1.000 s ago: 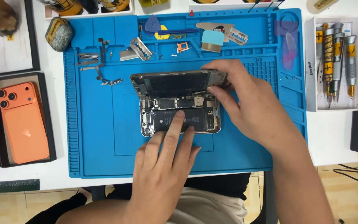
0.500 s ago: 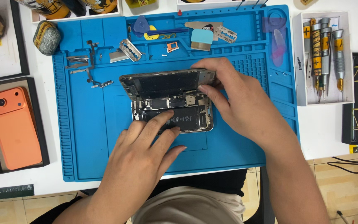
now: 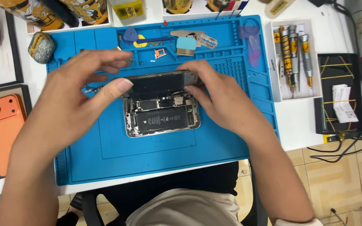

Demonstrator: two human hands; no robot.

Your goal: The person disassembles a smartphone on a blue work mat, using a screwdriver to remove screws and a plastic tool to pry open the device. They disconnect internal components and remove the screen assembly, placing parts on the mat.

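Left hand [image 3: 78, 94] and right hand [image 3: 223, 94] — fingers curled, pinching inward.

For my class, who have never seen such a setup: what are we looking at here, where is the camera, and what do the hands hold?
The camera sits on a person's head and looks down at their own two bare hands. On a blue work mat lies an opened phone, its battery and circuit parts showing. The left hand and the right hand grip the two ends of the phone's dark screen panel, raised along the phone's far edge. Beside the mat are a tray of screwdrivers and an orange phone.
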